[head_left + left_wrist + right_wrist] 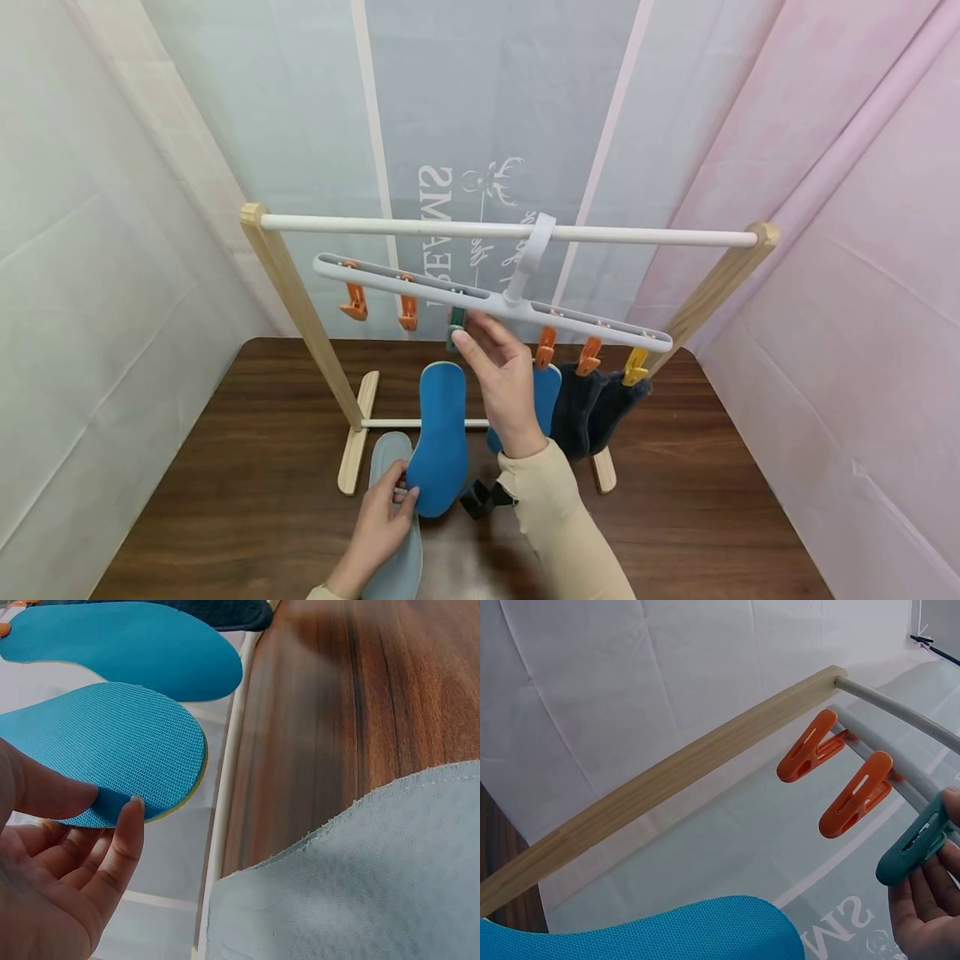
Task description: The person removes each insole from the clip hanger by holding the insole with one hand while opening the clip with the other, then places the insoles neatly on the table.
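My left hand point(383, 521) pinches the lower edge of a blue insole point(441, 433), which stands upright below the hanger. In the left wrist view, thumb and fingers grip the rim of that insole point(142, 750). My right hand point(506, 375) holds a dark green clothespin point(457, 323) that hangs from the white clip hanger point(495, 304). The right wrist view shows the green clothespin point(915, 844) between thumb and fingers, with the top of the blue insole point(705, 926) below and apart from it. Behind my right wrist hangs a second blue insole point(547, 400) under an orange clothespin point(546, 346).
The hanger hooks over the white bar point(420, 227) of a wooden rack point(307, 317). Two orange clothespins point(407, 302) hang at left. Dark fuzzy pieces point(576, 408) hang at right from orange and yellow clips. A grey insole point(397, 567) and a black item point(480, 498) are lower down.
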Available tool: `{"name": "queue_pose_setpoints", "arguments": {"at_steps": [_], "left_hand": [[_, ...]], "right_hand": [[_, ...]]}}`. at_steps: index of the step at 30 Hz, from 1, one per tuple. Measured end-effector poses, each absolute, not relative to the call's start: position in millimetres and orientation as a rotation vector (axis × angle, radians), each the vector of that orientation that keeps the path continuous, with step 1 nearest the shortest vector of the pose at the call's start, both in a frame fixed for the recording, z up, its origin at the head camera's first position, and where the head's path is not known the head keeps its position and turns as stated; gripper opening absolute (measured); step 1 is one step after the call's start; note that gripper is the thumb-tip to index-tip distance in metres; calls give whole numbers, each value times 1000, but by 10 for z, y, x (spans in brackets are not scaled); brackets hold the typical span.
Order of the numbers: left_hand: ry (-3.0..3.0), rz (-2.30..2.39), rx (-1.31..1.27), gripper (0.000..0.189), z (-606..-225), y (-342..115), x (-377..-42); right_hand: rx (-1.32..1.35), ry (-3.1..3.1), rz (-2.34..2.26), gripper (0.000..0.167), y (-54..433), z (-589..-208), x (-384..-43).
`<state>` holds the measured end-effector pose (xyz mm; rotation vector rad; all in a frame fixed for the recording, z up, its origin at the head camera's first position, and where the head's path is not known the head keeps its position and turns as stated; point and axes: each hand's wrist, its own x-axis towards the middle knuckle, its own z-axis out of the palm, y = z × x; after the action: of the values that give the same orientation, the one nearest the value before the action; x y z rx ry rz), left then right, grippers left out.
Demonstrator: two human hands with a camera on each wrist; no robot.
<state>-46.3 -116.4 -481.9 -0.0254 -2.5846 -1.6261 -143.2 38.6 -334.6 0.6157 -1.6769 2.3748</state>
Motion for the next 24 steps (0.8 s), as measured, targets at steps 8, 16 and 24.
{"name": "queue_pose_setpoints", "arguments": {"at_steps": [8,16,24], "left_hand": [[-2584,-1631,-13,23,-4837,-1192,-432],[-2604,-1629,-23,22,-4844,-1202,-398],[-2614,-1613,-2,22,-4826,-1201,-362]], "right_hand": [[693,-1632,2423,46,383,-3354,-1442],[711,-1666,2407,44,387,-3351,-1450],[734,-1655,2418,46,400,-3363,-1456]]}}
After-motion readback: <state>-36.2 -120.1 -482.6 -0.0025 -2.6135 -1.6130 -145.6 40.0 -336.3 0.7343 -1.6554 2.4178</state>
